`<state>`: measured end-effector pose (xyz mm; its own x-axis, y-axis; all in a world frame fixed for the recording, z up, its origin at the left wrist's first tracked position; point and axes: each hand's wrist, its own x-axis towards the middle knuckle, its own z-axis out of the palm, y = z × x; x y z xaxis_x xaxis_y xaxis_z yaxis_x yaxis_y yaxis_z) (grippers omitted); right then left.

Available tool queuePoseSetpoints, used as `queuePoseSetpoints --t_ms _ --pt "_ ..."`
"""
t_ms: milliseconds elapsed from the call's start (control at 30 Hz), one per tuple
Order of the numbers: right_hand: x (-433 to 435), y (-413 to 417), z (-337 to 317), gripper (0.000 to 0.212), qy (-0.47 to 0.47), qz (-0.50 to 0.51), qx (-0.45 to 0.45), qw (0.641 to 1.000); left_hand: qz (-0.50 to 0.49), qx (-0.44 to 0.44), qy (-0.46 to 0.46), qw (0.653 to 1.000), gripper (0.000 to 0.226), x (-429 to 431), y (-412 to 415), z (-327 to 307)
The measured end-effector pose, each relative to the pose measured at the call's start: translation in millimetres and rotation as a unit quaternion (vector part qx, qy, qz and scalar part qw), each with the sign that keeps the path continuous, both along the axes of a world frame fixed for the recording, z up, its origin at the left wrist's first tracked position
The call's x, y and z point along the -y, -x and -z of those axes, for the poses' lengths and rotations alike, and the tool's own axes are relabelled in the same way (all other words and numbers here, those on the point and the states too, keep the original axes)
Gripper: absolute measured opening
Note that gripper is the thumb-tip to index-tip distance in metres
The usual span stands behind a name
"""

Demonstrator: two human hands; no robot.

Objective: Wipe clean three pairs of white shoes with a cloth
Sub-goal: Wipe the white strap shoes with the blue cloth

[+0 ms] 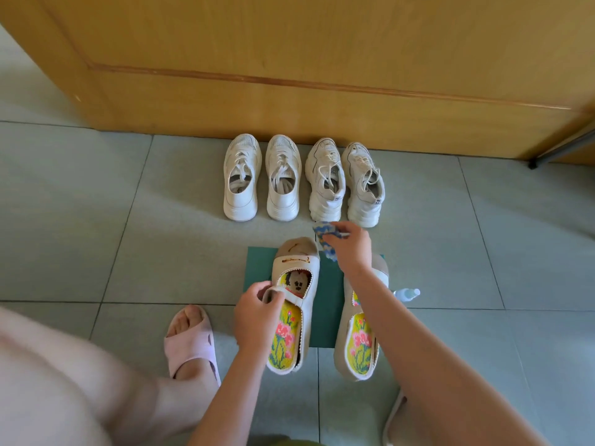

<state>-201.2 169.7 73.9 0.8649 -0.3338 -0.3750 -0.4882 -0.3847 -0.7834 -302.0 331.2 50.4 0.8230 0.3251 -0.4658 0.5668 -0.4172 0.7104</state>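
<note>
My left hand point(257, 312) grips the left strap shoe point(294, 304): the fingers curl round the looped end of its instep strap. I cannot tell whether the sole is clear of the green mat point(325, 304). The shoe lies along the mat's left half, its heel past the near edge. The upper is a smooth cream material with a scalloped trim. The rounded toe cap is tan and carries brown marks. Inside it sits a cross-stitch insole in yellow, pink and green, with a cartoon face at the front.

My right hand point(349, 249) pinches a crumpled cloth point(325, 233), blue and white in pattern, over the mat's far edge, just beside the toe cap.

The right strap shoe point(357, 342) lies at the mat's right edge, partly under my right forearm, and holds a matching floral insole.

A clear plastic bottle point(407, 293) lies on its side on the tiled floor point(96, 220), just beside that shoe. Its contents cannot be determined.

At the far edge of the floor, against the wooden door point(322, 59), two pairs stand with toes to the door: mesh sneakers point(262, 178) on the left and chunky-soled sneakers point(344, 183) on the right, both laced.

My foot wears a pink slide sandal point(191, 342) left of the mat.
</note>
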Motion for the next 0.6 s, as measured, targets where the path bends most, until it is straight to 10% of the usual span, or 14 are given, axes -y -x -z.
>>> queuePoseSetpoints --t_ms 600 --pt "-28.5 34.6 20.7 0.025 0.225 -0.243 0.044 0.943 -0.034 0.022 -0.012 0.999 0.022 3.2 4.3 11.3"
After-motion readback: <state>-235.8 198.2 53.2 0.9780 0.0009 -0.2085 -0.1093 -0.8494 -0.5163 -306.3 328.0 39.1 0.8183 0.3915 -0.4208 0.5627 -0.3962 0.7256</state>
